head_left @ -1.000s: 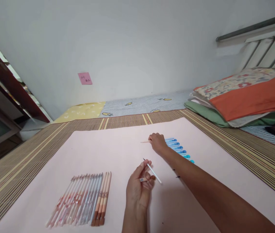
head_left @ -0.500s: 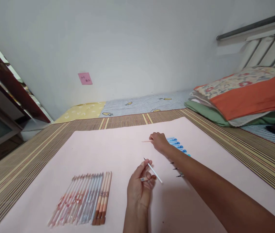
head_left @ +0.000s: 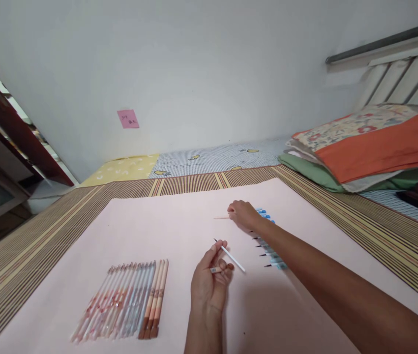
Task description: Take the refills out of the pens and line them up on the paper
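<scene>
My left hand (head_left: 212, 278), palm up, is closed on a slim white pen (head_left: 235, 260) with a dark pointed tip. A peach barrel with a brown end (head_left: 215, 270) also sits in its curled fingers; most of it is hidden. Farther off, my right hand (head_left: 245, 215) pinches a thin pale pink pen (head_left: 221, 217), whose tip points left. Under and beside the right forearm lies a column of light blue pens (head_left: 277, 262), with dark tips facing left and partly covered. At the left, several pens with clear and pinkish barrels (head_left: 120, 300) lie side by side, alongside three peach-and-brown pens (head_left: 154, 300).
A large pale pink sheet (head_left: 179, 216) covers part of the striped mat (head_left: 46, 231). Folded bedding with an orange border (head_left: 371, 152) is stacked at the right. A pink note (head_left: 128, 119) sticks to the wall behind.
My right forearm has shifted slightly, uncovering more of the near light blue pens and covering some of the far ones. Both hands keep their hold on the pens.
</scene>
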Demonstrator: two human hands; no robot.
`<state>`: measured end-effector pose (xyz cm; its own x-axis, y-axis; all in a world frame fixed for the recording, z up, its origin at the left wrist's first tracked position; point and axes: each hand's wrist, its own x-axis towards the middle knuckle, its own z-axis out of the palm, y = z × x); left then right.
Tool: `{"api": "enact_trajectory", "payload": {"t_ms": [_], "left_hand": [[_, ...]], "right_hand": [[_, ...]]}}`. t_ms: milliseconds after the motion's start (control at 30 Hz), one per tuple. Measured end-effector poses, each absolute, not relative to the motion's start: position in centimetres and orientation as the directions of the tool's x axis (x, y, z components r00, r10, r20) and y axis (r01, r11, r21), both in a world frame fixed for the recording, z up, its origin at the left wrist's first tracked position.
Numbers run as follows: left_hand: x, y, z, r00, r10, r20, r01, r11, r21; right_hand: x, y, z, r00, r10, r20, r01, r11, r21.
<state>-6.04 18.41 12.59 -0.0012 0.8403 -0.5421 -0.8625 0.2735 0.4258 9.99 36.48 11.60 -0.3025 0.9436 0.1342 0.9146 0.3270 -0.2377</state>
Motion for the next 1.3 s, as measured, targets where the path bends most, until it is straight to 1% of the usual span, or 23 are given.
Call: {"api": "enact_trajectory", "payload": {"t_ms": [133, 233, 367, 500, 567, 600, 667, 700, 733, 800, 867, 933, 1000, 1100, 1167, 1233, 1300], "left_hand": [[-6.1, 18.4, 12.7, -0.009, 0.84, -0.542, -0.871, 0.26, 0.417], [-6.1, 18.3, 12.8, -0.015, 0.839, -0.544, -0.871, 0.256, 0.419], [-6.1, 18.3, 12.6, -0.014, 0.843, -0.538, -0.869, 0.256, 0.424], [-6.3, 18.3, 12.6, -0.008, 0.84, -0.543, -0.862, 0.27, 0.43], [-6.4, 18.5, 12.7, -0.016, 0.83, -0.558, -0.862, 0.272, 0.429], [-6.4, 18.5, 12.7, -0.025, 0.823, -0.568, -0.862, 0.27, 0.429], [-6.4, 18.6, 12.6, -0.042, 0.812, -0.583, -0.861, 0.266, 0.432], [-6.4, 18.7, 12.6, -0.049, 0.809, -0.585, -0.862, 0.262, 0.434], [-6.4, 18.7, 12.5, -0.05, 0.807, -0.588, -0.862, 0.262, 0.434], [-6.2, 18.6, 12.4, -0.05, 0.805, -0.591, -0.865, 0.261, 0.429], [-6.1, 18.6, 12.4, -0.045, 0.804, -0.593, -0.87, 0.26, 0.419], [-6.0, 18.5, 12.5, -0.035, 0.807, -0.59, -0.875, 0.261, 0.408], [-6.1, 18.5, 12.7, -0.038, 0.811, -0.583, -0.882, 0.247, 0.401], [-6.2, 18.5, 12.8, -0.054, 0.812, -0.581, -0.883, 0.232, 0.407], [-6.3, 18.5, 12.9, -0.051, 0.803, -0.594, -0.875, 0.25, 0.414], [-6.3, 18.5, 12.9, -0.053, 0.797, -0.602, -0.873, 0.255, 0.415], [-6.4, 18.4, 12.9, -0.053, 0.806, -0.59, -0.88, 0.241, 0.409]], "right_hand": [[8.2, 36.1, 10.1, -0.35, 0.931, 0.1, 0.913, 0.363, -0.186], [7.8, 36.4, 9.7, -0.362, 0.928, 0.085, 0.911, 0.372, -0.181], [7.7, 36.4, 10.2, -0.348, 0.933, 0.093, 0.909, 0.36, -0.209], [8.0, 34.7, 12.1, -0.324, 0.938, 0.121, 0.897, 0.345, -0.276], [8.3, 32.9, 13.3, -0.349, 0.931, 0.104, 0.858, 0.362, -0.364], [8.5, 31.7, 13.8, -0.386, 0.92, 0.071, 0.816, 0.376, -0.438], [8.8, 29.3, 14.5, -0.528, 0.848, -0.049, 0.609, 0.337, -0.718], [8.9, 28.1, 14.7, -0.571, 0.816, -0.092, 0.537, 0.286, -0.793], [9.0, 27.1, 14.7, -0.585, 0.802, -0.119, 0.495, 0.237, -0.836], [8.8, 25.5, 14.4, -0.576, 0.801, -0.161, 0.466, 0.16, -0.87], [8.2, 24.8, 13.9, -0.564, 0.807, -0.176, 0.449, 0.12, -0.886], [7.5, 24.7, 13.3, -0.563, 0.81, -0.164, 0.424, 0.112, -0.899], [6.8, 25.1, 12.9, -0.553, 0.82, -0.147, 0.428, 0.128, -0.895], [6.1, 26.2, 12.9, -0.499, 0.853, -0.152, 0.526, 0.158, -0.836], [5.8, 27.4, 13.3, -0.472, 0.867, -0.158, 0.661, 0.23, -0.714], [5.9, 28.7, 13.8, -0.451, 0.88, -0.146, 0.788, 0.317, -0.527], [6.0, 30.2, 14.0, -0.419, 0.901, -0.109, 0.859, 0.354, -0.37]]}}
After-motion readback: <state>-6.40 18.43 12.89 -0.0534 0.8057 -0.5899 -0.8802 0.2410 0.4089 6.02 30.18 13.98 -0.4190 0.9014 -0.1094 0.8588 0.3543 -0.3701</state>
